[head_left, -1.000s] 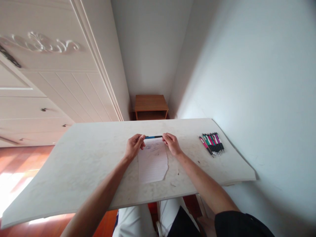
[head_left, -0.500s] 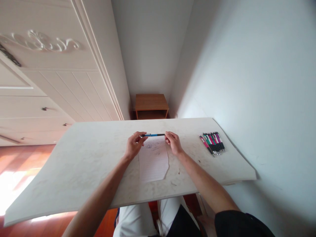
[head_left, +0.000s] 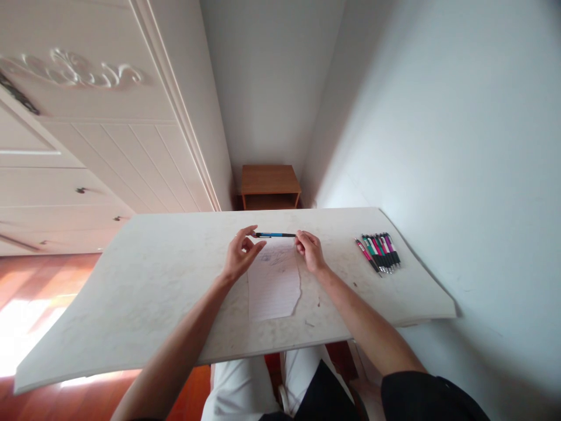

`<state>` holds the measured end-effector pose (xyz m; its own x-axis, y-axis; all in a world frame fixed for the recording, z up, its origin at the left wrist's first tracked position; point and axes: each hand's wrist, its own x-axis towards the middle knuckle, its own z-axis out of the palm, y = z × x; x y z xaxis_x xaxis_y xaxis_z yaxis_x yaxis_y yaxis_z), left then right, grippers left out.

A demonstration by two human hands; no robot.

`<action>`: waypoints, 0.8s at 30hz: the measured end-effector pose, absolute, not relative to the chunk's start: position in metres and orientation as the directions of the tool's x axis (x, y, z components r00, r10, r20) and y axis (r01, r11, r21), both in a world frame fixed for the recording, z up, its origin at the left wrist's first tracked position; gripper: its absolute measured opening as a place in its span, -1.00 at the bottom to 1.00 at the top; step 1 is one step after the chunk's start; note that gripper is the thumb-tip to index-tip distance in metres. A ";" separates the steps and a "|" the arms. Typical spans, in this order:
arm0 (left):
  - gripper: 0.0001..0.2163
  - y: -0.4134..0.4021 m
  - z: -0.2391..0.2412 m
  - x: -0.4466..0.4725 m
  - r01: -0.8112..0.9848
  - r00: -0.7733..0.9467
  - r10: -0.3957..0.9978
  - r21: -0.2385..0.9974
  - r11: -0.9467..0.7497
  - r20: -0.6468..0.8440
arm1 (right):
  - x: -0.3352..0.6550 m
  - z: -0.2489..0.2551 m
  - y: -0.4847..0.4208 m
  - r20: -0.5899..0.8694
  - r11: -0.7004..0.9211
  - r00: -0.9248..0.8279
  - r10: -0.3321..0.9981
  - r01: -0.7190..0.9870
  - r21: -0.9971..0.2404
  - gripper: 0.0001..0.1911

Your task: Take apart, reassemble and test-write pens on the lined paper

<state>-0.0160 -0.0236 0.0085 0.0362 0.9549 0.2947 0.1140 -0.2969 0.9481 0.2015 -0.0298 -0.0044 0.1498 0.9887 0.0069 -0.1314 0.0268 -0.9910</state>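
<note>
A blue pen [head_left: 275, 235] with a black grip is held level above the sheet of paper. My right hand [head_left: 310, 250] pinches its dark right end. Around the pen's left end, my left hand [head_left: 240, 251] has thumb and index finger spread apart; whether a finger still touches the pen is hard to tell. Beneath lies a lined sheet of paper [head_left: 274, 292] with a torn right edge and dark scribbles near its top.
On the right of the white table [head_left: 175, 280], several coloured pens [head_left: 380, 252] lie side by side. A wooden cabinet [head_left: 270, 180] stands beyond the far edge. The pale wardrobe [head_left: 127, 164] is at the left, a wall [head_left: 460, 146] at the right.
My left thumb and fingers have opened away from the pen's left end. The pen has turned about its length, its clip now on the near side. My right hand keeps hold.
</note>
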 end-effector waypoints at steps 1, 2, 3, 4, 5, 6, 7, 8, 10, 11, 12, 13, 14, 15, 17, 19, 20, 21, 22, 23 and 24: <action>-0.63 -0.023 0.009 -0.015 0.141 0.031 0.951 0.941 -0.307 0.306 | 0.202 -0.005 -0.029 0.004 0.025 0.154 0.988 -0.132 -0.991 -0.55; -0.69 -0.022 0.009 -0.015 0.165 0.029 0.949 0.935 -0.314 0.314 | 0.202 -0.006 -0.029 0.001 0.022 0.157 0.988 -0.136 -0.990 -0.55; -0.74 -0.022 0.010 -0.015 0.185 0.029 0.949 0.931 -0.314 0.314 | 0.202 -0.006 -0.029 -0.002 0.021 0.156 0.988 -0.142 -0.990 -0.55; -0.78 -0.022 0.010 -0.015 0.203 0.031 0.952 0.931 -0.305 0.305 | 0.202 -0.006 -0.028 -0.001 0.022 0.154 0.988 -0.150 -0.989 -0.55; -0.80 -0.021 0.010 -0.015 0.218 0.033 0.956 0.931 -0.292 0.292 | 0.202 -0.006 -0.028 0.002 0.025 0.148 0.989 -0.154 -0.988 -0.54; -0.78 -0.022 0.010 -0.016 0.232 0.036 0.959 0.931 -0.281 0.281 | 0.202 -0.006 -0.029 0.006 0.028 0.142 0.990 -0.154 -0.988 -0.54; -0.74 -0.022 0.009 -0.017 0.245 0.041 0.961 0.930 -0.274 0.272 | 0.202 -0.006 -0.029 0.010 0.031 0.136 0.991 -0.150 -0.988 -0.54; -0.68 -0.022 0.009 -0.018 0.259 0.047 0.963 0.928 -0.268 0.265 | 0.202 -0.006 -0.029 0.012 0.030 0.130 0.991 -0.143 -0.989 -0.53; -0.55 -0.023 0.008 -0.020 0.280 0.049 0.968 0.927 -0.250 0.246 | 0.201 -0.006 -0.029 0.010 0.028 0.125 0.992 -0.139 -0.990 -0.53; -0.51 -0.024 0.007 -0.020 0.284 0.050 0.970 0.928 -0.241 0.236 | 0.201 -0.006 -0.029 0.008 0.026 0.124 0.992 -0.144 -0.989 -0.54; -0.49 -0.024 0.006 -0.021 0.287 0.053 0.972 0.928 -0.236 0.231 | 0.201 -0.007 -0.029 0.008 0.027 0.126 0.992 -0.154 -0.988 -0.54; -0.49 -0.024 0.006 -0.021 0.290 0.059 0.971 0.926 -0.240 0.233 | 0.202 -0.007 -0.029 0.008 0.029 0.127 0.992 -0.164 -0.986 -0.55; -0.52 -0.024 0.005 -0.021 0.293 0.066 0.968 0.922 -0.252 0.244 | 0.202 -0.007 -0.029 0.008 0.031 0.131 0.991 -0.174 -0.984 -0.55; -0.57 -0.024 0.004 -0.021 0.291 0.070 0.962 0.917 -0.271 0.262 | 0.202 -0.007 -0.029 0.007 0.032 0.136 0.991 -0.181 -0.983 -0.56; -0.63 -0.023 0.002 -0.020 0.283 0.058 0.949 0.907 -0.313 0.309 | 0.202 -0.006 -0.029 0.004 0.031 0.144 0.990 -0.186 -0.982 -0.56; -0.57 -0.021 0.001 -0.019 0.285 0.042 0.932 0.889 -0.358 0.361 | 0.201 -0.006 -0.029 0.004 0.031 0.145 0.989 -0.185 -0.982 -0.56; -0.59 -0.020 0.001 -0.018 0.297 0.043 0.921 0.876 -0.381 0.386 | 0.201 -0.005 -0.029 0.004 0.031 0.144 0.990 -0.183 -0.983 -0.56; -0.65 -0.019 0.000 -0.017 0.315 0.049 0.913 0.861 -0.399 0.404 | 0.201 -0.005 -0.029 0.005 0.031 0.142 0.990 -0.181 -0.983 -0.56; -0.72 -0.019 0.000 -0.017 0.332 0.056 0.910 0.852 -0.406 0.412 | 0.201 -0.005 -0.030 0.005 0.030 0.140 0.990 -0.180 -0.983 -0.56; -0.77 -0.018 0.001 -0.017 0.343 0.065 0.913 0.850 -0.400 0.404 | 0.201 -0.005 -0.030 0.005 0.029 0.137 0.991 -0.179 -0.983 -0.56; -0.79 -0.019 0.001 -0.017 0.348 0.072 0.920 0.855 -0.385 0.385 | 0.201 -0.004 -0.030 0.005 0.029 0.136 0.991 -0.177 -0.984 -0.56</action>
